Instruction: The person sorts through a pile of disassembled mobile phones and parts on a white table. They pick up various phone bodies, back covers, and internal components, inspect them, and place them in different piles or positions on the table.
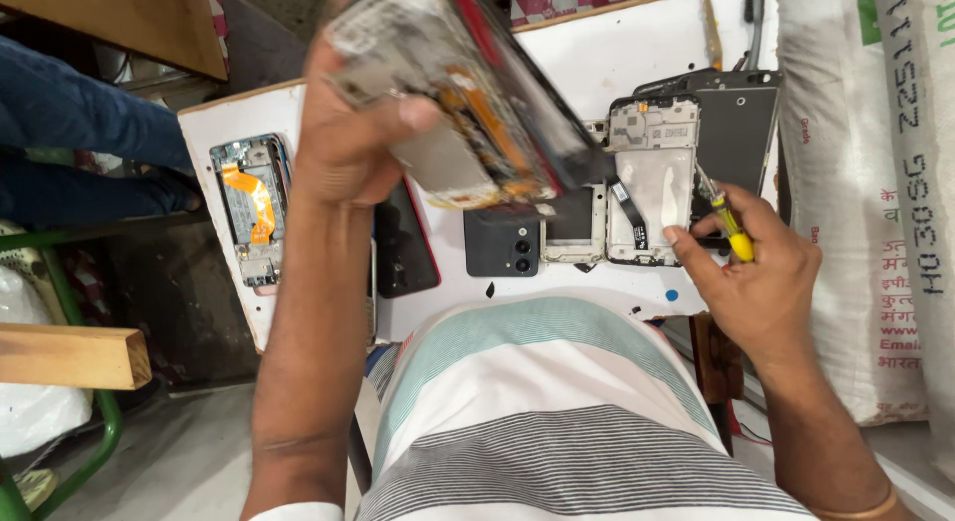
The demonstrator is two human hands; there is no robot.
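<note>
Two hands busy, many loose parts below

Two hands work over a white counter (587,53) full of opened phones. The left hand (343,133) is closed around an opened phone (458,103), lifted high above the counter and tilted; the thumb presses on its inner side, where orange flex and a metal plate show. This phone is blurred, so I cannot tell how firm the hold is. If the hold is loose, the phone could slide out and fall on the parts under it, such as the black back cover (502,247) with two camera lenses.

The right hand (751,267) is closed on a yellow screwdriver (731,232), the tip pointing up and away, while the forefinger touches the lower edge of a white frame (652,178) lying on the counter. A black ribbon cable (629,212) lies across that frame, near the finger. A careless push could bend or tear it, I think, and the screwdriver tip is near enough to scratch the frame or the dark screen (741,123) behind it.

Another opened phone (252,208) lies at the left edge of the counter, near the left forearm; a sweep of the arm could knock it off.
</note>
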